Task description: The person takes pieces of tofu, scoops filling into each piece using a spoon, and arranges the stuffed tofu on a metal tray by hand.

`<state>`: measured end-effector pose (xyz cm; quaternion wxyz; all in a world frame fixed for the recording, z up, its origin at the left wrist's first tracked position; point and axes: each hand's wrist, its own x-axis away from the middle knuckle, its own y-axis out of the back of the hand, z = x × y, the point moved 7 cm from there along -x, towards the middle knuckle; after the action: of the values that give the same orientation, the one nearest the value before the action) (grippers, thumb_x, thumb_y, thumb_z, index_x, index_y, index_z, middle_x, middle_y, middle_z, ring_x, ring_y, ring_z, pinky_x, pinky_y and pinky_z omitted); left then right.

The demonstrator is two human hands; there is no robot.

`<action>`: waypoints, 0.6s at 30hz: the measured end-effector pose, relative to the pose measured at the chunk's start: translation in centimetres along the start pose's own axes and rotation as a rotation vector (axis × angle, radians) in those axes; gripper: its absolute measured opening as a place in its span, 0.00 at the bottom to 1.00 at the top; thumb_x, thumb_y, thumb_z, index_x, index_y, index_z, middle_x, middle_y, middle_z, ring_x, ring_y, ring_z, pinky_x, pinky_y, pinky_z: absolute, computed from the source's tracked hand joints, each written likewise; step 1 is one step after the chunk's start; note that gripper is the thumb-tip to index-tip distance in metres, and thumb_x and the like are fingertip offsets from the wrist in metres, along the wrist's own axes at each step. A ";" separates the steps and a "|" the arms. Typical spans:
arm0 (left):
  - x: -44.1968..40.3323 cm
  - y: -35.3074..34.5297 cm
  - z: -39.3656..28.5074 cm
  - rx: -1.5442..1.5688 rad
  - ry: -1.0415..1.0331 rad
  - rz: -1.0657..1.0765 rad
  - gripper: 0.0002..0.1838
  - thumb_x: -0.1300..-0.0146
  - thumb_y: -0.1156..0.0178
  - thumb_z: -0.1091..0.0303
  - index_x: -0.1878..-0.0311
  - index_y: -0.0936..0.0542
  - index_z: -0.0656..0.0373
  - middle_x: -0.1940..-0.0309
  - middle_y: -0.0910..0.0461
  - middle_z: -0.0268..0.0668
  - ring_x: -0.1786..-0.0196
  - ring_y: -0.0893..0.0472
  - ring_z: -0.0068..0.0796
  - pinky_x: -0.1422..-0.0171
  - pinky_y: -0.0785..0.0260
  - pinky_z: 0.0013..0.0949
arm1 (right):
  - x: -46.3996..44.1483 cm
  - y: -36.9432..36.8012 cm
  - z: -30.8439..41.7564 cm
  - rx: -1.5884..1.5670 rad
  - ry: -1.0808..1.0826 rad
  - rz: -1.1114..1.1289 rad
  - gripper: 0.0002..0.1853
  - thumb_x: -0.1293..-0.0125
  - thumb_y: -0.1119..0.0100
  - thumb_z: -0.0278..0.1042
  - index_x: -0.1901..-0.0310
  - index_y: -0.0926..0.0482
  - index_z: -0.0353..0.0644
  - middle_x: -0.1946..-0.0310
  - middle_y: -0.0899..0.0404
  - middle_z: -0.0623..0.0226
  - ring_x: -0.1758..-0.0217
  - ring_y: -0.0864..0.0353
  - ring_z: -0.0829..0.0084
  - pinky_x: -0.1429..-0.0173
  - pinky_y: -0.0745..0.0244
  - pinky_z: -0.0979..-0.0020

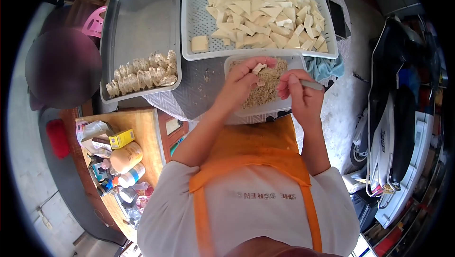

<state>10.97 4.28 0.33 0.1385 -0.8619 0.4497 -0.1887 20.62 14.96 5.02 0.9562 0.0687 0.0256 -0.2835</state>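
My left hand (242,81) pinches a small pale tofu piece (259,69) over a translucent plastic tub (246,111). Crumbly brown-grey filling (263,92) lies in the tub below. Closed around a utensil with a flat metal handle (312,84), my right hand (303,93) is over the tub's right side; the working end is hidden. Beyond the tub, a white perforated tray (196,53) bears a heap of tofu triangles (263,13) and one square block (199,44). To the left, a metal tray (142,22) holds rows of filled tofu pieces (142,74).
A blue-green cloth (324,67) is beside the tub, and a dark phone-like object (337,19) lies right of the white tray. Bottles and boxes, including a yellow box (122,138), crowd a wooden cabinet (147,129) at left. A scooter (388,134) stands at right.
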 end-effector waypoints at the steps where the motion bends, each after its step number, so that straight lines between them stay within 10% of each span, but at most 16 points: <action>1: 0.0 0.0 0.3 0.048 -0.006 0.001 0.21 0.42 0.57 0.79 0.46 0.25 0.60 0.50 0.25 0.29 0.51 0.27 0.16 0.49 0.34 0.21 | 0.0 -0.6 1.1 0.157 0.056 0.032 0.08 0.33 0.48 0.28 0.67 0.22 0.34 0.75 0.21 0.65 0.77 0.21 0.74 0.71 0.27 0.74; 5: 0.0 -0.4 1.4 -0.082 -0.088 -0.052 0.16 0.36 0.55 0.76 0.46 0.27 0.61 0.53 0.24 0.32 0.53 0.27 0.21 0.50 0.33 0.26 | -0.5 -3.0 3.2 0.437 0.314 0.070 0.05 0.38 0.44 0.28 0.63 0.23 0.35 0.72 0.21 0.56 0.72 0.20 0.57 0.68 0.25 0.66; 10: 0.3 -0.2 0.3 -0.594 -0.500 -0.141 0.10 0.32 0.56 0.75 0.51 0.27 0.59 0.66 0.23 0.33 0.69 0.27 0.23 0.64 0.32 0.29 | -1.1 -4.2 4.7 0.519 0.411 0.130 0.04 0.39 0.44 0.26 0.64 0.23 0.35 0.73 0.21 0.58 0.73 0.20 0.59 0.69 0.26 0.66; 13: 0.3 0.5 0.0 -0.711 -0.434 -0.243 0.09 0.30 0.56 0.74 0.51 0.27 0.59 0.69 0.25 0.32 0.72 0.27 0.23 0.66 0.32 0.27 | -0.3 -2.4 6.3 0.476 0.493 -0.005 0.04 0.37 0.45 0.25 0.67 0.23 0.34 0.77 0.22 0.61 0.78 0.21 0.65 0.74 0.28 0.70; 16: 0.4 0.7 1.7 -0.169 0.099 -0.165 0.10 0.32 0.53 0.70 0.53 0.26 0.62 0.65 0.24 0.33 0.65 0.24 0.26 0.61 0.29 0.31 | -0.6 0.2 6.1 0.335 0.360 -0.110 0.08 0.34 0.47 0.26 0.71 0.24 0.34 0.80 0.23 0.66 0.82 0.25 0.75 0.78 0.33 0.76; 18: -0.1 0.9 1.7 0.030 0.087 -0.109 0.10 0.32 0.51 0.69 0.52 0.27 0.60 0.68 0.26 0.31 0.67 0.26 0.23 0.63 0.30 0.29 | -1.0 1.4 4.9 0.218 0.212 -0.139 0.10 0.32 0.49 0.27 0.72 0.24 0.35 0.81 0.23 0.69 0.83 0.28 0.81 0.79 0.35 0.79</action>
<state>11.06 4.00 -1.57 0.1213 -0.8739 0.4047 -0.2403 20.59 15.90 10.12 0.9131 0.1996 0.1000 -0.3411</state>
